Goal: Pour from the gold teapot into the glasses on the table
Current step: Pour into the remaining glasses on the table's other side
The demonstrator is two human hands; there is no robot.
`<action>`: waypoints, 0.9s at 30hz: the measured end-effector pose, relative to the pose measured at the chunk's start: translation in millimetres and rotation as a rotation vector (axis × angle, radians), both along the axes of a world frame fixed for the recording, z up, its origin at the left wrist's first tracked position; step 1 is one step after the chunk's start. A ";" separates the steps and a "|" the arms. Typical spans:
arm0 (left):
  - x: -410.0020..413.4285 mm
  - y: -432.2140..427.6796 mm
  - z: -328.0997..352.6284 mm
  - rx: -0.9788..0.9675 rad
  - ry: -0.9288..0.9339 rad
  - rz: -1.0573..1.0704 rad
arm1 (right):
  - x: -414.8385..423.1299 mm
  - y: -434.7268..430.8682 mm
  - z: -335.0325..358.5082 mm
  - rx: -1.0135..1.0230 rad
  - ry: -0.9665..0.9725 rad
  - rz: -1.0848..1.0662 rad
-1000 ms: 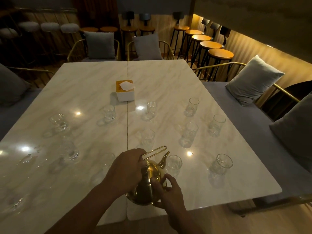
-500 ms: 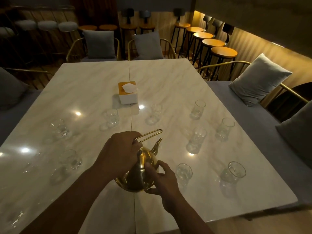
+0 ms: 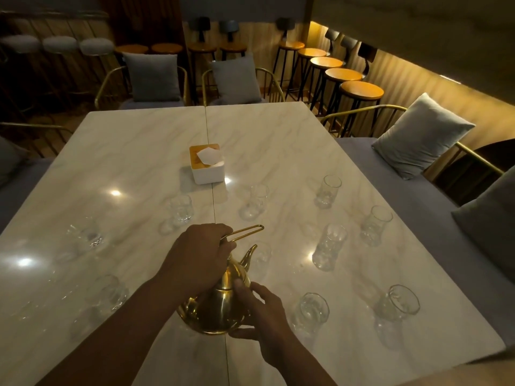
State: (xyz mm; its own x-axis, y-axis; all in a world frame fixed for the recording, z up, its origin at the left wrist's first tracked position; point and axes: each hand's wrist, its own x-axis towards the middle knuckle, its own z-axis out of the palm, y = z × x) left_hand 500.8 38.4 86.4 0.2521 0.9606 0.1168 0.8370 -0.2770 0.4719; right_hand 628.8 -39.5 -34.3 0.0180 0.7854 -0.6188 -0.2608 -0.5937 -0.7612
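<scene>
No writing is readable. The left hand (image 3: pixel 199 254) grips the gold teapot (image 3: pixel 214 307) by its handle; the right hand (image 3: pixel 264 313) cups its belly, fingers spread.

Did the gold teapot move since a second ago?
Yes. The gold teapot went left, away from the near right glass, and its spout now sits beside a farther glass.

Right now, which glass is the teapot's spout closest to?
The glass just beyond the gold teapot, partly hidden by its spout. All the other glasses stand clearly apart from it.
</scene>
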 end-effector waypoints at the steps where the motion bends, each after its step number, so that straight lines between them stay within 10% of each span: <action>1: 0.4 3.5 -0.5 -0.006 0.001 -0.006 | -0.5 2.0 -0.6 -0.008 0.004 0.003; 27: -1.3 32.0 -10.4 -0.051 0.010 -0.053 | -11.6 24.1 -19.9 -0.119 0.039 0.048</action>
